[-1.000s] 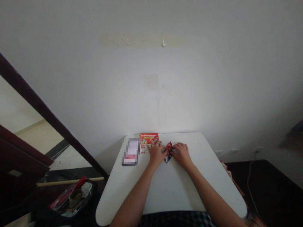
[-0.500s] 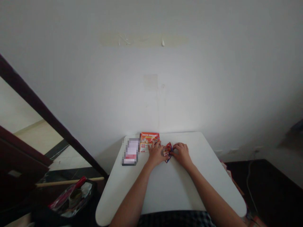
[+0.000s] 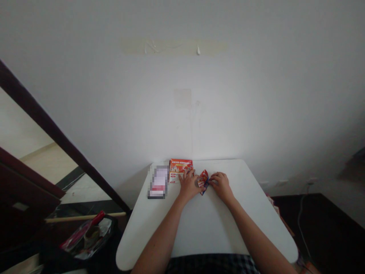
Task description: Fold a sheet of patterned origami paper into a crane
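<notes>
A small folded piece of printed paper (image 3: 203,178), red with a blue edge, stands partly raised on the white table. My left hand (image 3: 188,187) holds its left side, thumb low on the paper and fingers curved toward the card behind. At the paper's right edge, my right hand (image 3: 222,185) pinches with thumb and index finger, the other fingers bent. Part of the paper is hidden behind the left hand. A red and white printed card (image 3: 181,166) lies flat just beyond the left hand, whose fingertips overlap its lower edge.
On the white table (image 3: 211,236), a phone (image 3: 159,182) with a blurred-out screen lies left of the card. The wall (image 3: 242,114) rises at the table's far edge. A bag of mixed items (image 3: 88,236) is on the floor at left, and a cable (image 3: 299,217) hangs at right.
The right hand has shifted slightly to the right, still at the paper's edge. The paper's fold looks a little more opened. The whole view has moved slightly.
</notes>
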Tool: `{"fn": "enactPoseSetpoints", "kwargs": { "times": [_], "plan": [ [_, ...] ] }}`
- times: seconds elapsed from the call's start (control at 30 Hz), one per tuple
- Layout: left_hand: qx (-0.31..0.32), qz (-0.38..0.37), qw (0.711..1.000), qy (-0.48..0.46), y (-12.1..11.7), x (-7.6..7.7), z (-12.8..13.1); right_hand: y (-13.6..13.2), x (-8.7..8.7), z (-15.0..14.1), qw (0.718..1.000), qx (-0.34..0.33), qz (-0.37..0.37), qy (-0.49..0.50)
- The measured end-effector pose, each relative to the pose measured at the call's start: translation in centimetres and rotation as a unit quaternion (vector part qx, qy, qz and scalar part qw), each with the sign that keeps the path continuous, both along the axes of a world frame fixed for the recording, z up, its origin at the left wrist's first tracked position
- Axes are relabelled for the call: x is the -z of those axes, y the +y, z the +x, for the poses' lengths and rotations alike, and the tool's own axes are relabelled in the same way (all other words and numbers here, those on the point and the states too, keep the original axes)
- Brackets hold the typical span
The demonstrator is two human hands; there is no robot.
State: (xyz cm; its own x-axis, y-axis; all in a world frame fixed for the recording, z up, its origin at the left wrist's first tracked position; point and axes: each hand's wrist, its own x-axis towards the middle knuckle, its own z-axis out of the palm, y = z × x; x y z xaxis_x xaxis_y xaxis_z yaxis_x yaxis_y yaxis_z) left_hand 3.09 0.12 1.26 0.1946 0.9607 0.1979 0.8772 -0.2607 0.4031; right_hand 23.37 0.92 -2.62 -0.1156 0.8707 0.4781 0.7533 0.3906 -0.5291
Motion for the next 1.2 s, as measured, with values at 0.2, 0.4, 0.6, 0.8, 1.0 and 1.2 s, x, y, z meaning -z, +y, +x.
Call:
{"fn": "enactPoseSetpoints", "kwargs": {
  "times": [0.2,0.4,0.6,0.8,1.0,1.2],
  "plan": [
    [0.0,0.005,1.0,0.0,-0.07,0.19,0.24,0.01,-0.13,-0.15,1.0,0.017,-0.002,-0.008],
    [0.003,0.002,1.0,0.004,-0.09,0.11,0.29,-0.03,-0.55,-0.5,0.999,0.037,-0.014,-0.021],
    [0.003,-0.001,1.0,0.003,-0.07,0.08,0.29,0.42,-0.4,-0.79,0.996,0.083,-0.027,-0.018],
    [-0.01,0.006,1.0,0.006,-0.1,0.14,0.38,0.64,0.08,-0.52,0.997,0.066,-0.028,0.005],
    [-0.008,0.008,1.0,-0.001,-0.35,-0.09,0.45,0.41,-0.04,-0.16,0.999,0.04,-0.015,0.022],
    [-0.019,0.018,0.999,-0.026,-0.37,-0.18,0.43,0.43,-0.2,0.0,0.999,0.026,-0.006,0.042]
  ]
}}
